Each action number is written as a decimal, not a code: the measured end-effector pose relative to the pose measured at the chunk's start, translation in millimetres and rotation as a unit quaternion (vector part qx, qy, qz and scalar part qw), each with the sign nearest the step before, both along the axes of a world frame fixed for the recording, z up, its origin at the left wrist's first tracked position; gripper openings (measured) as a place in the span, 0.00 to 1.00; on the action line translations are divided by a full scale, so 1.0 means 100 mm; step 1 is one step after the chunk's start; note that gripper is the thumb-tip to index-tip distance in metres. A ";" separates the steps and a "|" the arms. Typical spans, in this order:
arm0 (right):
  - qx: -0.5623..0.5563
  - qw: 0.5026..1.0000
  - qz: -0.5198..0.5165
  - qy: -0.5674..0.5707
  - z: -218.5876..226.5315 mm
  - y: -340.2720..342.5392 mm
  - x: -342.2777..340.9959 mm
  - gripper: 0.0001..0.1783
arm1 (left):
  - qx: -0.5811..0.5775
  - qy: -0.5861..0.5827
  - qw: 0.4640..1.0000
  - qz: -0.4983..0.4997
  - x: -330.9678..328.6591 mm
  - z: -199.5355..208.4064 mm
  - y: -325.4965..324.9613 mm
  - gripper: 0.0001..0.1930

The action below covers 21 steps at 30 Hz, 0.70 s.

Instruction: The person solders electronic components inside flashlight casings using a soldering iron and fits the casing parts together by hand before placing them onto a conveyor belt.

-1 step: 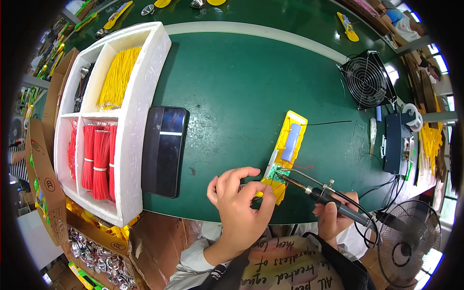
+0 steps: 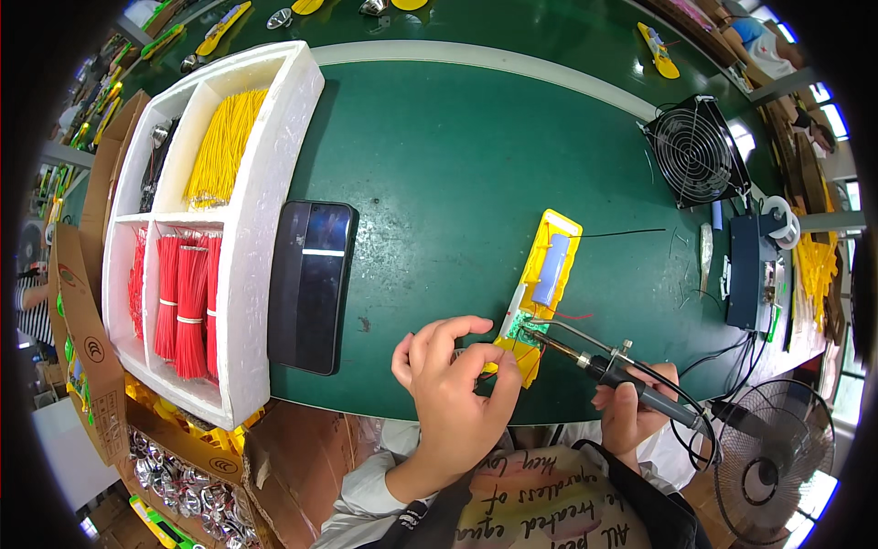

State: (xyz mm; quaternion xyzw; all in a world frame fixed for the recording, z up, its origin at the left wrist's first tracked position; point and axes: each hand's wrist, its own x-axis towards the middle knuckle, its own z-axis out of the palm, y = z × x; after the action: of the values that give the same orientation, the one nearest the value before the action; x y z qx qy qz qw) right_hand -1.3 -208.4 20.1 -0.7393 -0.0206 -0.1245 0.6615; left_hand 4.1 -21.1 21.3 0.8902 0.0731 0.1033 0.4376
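My green counter [image 2: 457, 156] carries a white foam tray [image 2: 265, 229] of yellow and red wires at my left, a black phone [image 2: 311, 284] just beside it, a yellow casing [image 2: 549, 265] before me, and a black fan [image 2: 697, 151] and blue box [image 2: 745, 274] at my right.

Bare green mat [image 2: 457, 156] between foam tray [image 2: 265, 210], fan [image 2: 697, 151].

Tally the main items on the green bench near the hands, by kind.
Yellow housing with battery cell: 1
Soldering iron, in right hand: 1
Black phone: 1
White foam wire tray: 1
Square black fan: 1
Left hand steadies the housing.
Total: 5
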 end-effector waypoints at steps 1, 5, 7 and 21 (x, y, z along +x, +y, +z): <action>-0.001 1.000 0.004 -0.005 -0.01 -0.01 0.00 0.14 | 0.000 0.000 1.000 -0.001 0.00 0.00 0.00 0.02; -0.001 1.000 0.005 -0.010 -0.01 0.00 -0.01 0.14 | -0.001 -0.001 1.000 -0.001 0.00 -0.01 0.00 0.02; -0.002 1.000 0.005 -0.012 -0.01 0.00 0.00 0.14 | 0.000 -0.002 1.000 -0.001 0.00 -0.01 0.00 0.02; -0.021 1.000 -0.008 -0.021 0.01 -0.03 -0.04 0.15 | 0.008 -0.007 1.000 0.004 0.00 -0.02 -0.01 0.03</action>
State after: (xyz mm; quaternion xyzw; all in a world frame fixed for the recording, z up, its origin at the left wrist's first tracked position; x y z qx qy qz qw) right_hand -4.9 -211.5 20.7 -0.7503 -0.0315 -0.1451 0.6442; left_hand 4.2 -22.4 19.5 0.8924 0.0727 0.1117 0.4310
